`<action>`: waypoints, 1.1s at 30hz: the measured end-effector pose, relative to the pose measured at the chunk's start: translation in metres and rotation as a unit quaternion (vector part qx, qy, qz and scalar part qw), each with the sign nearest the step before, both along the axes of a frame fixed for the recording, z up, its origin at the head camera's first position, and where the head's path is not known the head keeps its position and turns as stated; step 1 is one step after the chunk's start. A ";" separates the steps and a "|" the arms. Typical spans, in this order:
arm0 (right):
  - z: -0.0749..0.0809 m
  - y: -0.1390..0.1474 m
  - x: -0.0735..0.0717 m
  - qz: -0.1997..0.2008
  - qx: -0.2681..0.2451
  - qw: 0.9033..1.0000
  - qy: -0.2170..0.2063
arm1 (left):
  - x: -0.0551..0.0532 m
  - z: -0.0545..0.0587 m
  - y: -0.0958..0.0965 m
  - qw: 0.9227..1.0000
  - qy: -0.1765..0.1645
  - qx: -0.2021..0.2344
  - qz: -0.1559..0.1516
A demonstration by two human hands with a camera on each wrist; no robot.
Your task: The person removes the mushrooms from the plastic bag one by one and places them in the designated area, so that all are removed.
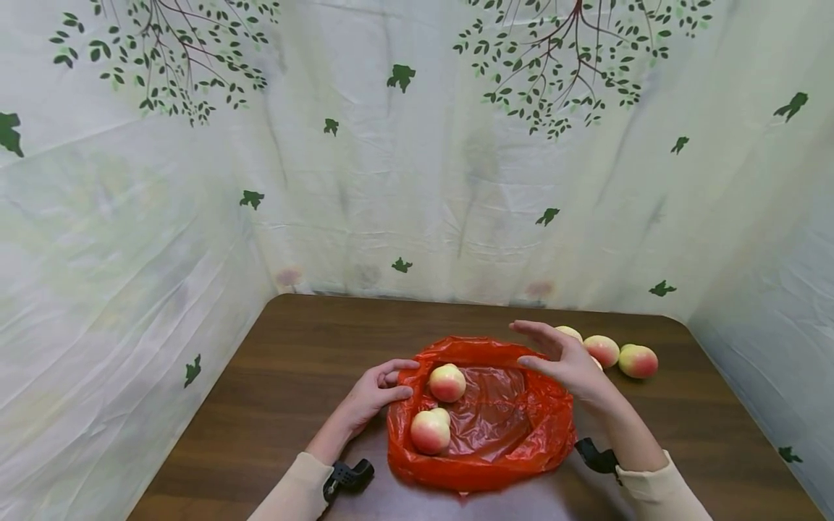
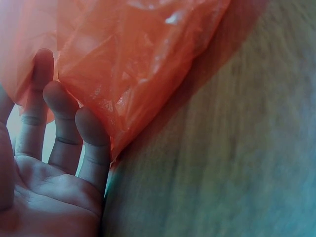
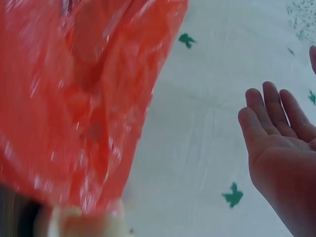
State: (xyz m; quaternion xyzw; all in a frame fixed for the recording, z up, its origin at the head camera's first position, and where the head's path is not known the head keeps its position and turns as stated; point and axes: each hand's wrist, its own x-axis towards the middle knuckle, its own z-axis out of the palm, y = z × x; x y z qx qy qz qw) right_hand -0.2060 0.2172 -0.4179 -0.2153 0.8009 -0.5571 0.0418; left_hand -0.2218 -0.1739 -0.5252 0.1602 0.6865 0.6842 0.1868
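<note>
A red plastic bag (image 1: 482, 470) stands with its mouth spread wide on the table. Inside, two peaches, one upper (image 1: 447, 383) and one lower (image 1: 431, 433), lie at the left; part of another shows behind the lower one. My left hand (image 1: 374, 394) touches the bag's left rim, its thumb apart from the fingers; in the left wrist view, loosely bent fingers (image 2: 94, 129) rest against the translucent film. My right hand (image 1: 567, 362) hovers over the bag's far right rim, holding nothing. In the right wrist view its fingers (image 3: 269, 106) are extended, away from the bag (image 3: 89, 98).
Several peaches lie behind my right hand, including a middle one (image 1: 601, 351) and a rightmost one (image 1: 638, 361); my hand partly covers others. The brown wooden table (image 1: 313, 333) ends at a pale cloth backdrop (image 1: 417, 217) with leaf prints, which also closes off both sides.
</note>
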 end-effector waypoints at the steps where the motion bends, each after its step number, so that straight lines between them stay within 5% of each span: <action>1: 0.000 -0.004 0.000 0.002 0.005 1.000 0.002 | 0.000 0.000 0.000 1.000 0.000 -0.001 0.000; 19: -0.021 -0.069 -0.013 0.062 -0.039 0.995 -0.069 | 0.000 0.000 -0.001 1.000 -0.005 -0.006 0.002; 25: -0.033 -0.084 -0.016 0.079 -0.012 0.993 -0.084 | 0.000 -0.001 -0.001 1.000 -0.007 -0.005 0.000; 33: -0.052 -0.092 -0.021 0.100 0.048 0.993 -0.049 | -0.001 -0.002 0.000 1.000 -0.008 -0.012 0.008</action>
